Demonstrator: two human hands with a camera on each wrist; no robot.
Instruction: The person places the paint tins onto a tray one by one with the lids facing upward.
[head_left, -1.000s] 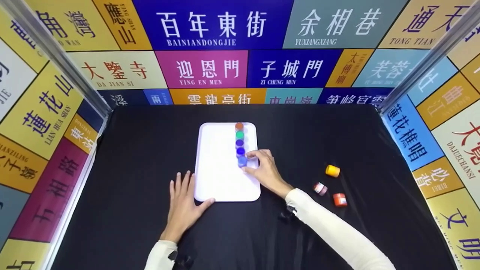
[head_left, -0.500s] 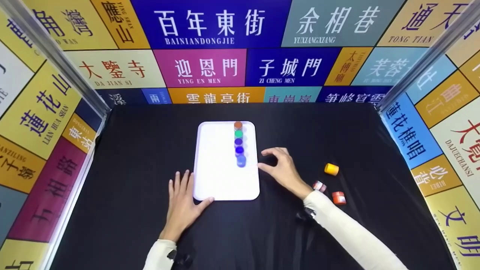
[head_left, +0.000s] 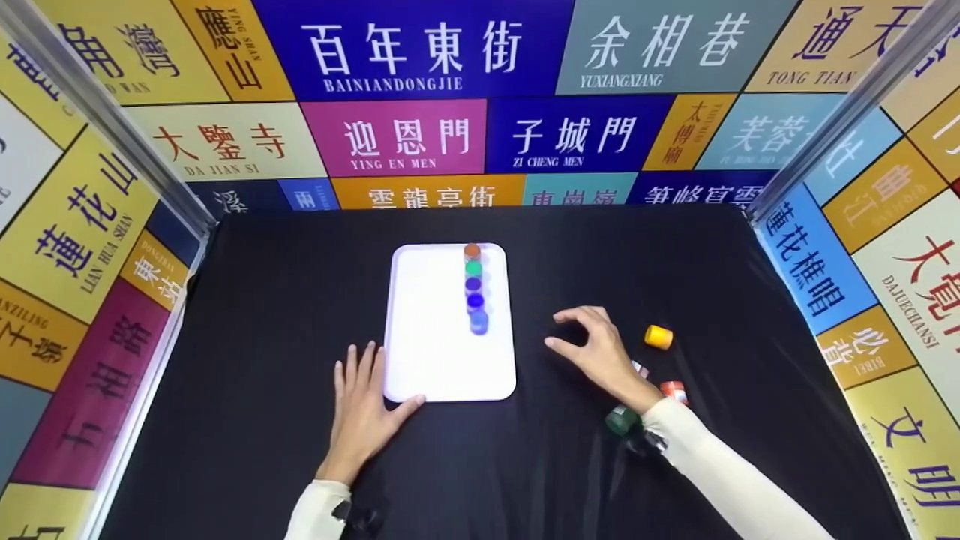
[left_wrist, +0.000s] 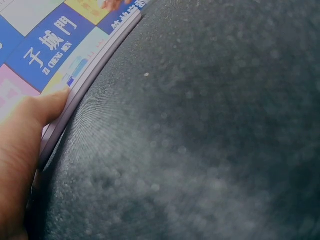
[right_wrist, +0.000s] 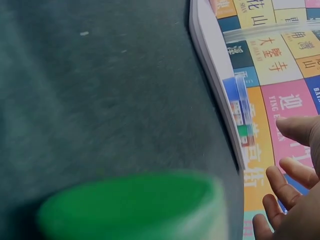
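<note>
A white tray (head_left: 427,330) lies on black cloth. My left hand (head_left: 361,424) rests at its near left corner, fingers spread along the side. In the left wrist view its thumb (left_wrist: 47,107) lies on the tray rim. Several small paint jars stand in a column on the tray's right part, from an orange-brown lid (head_left: 472,251) at the far end to a light blue jar (head_left: 479,323) nearest me. My right hand (head_left: 600,352) hovers right of the tray, thumb and fingers apart, holding nothing. A dark green jar (head_left: 620,421) sits beside the right wrist; its green lid (right_wrist: 135,207) looms in the right wrist view.
Right of the right hand lie a yellow jar (head_left: 658,337) and a red jar (head_left: 673,391), the latter partly behind the forearm. A pinkish jar (head_left: 640,369) is mostly hidden by the right wrist. Sign-covered walls (head_left: 412,135) enclose the table's back and sides.
My right hand has let go of the light blue jar at the column's near end and moved right, off the tray. The dark green jar has come into sight. My left hand stays put.
</note>
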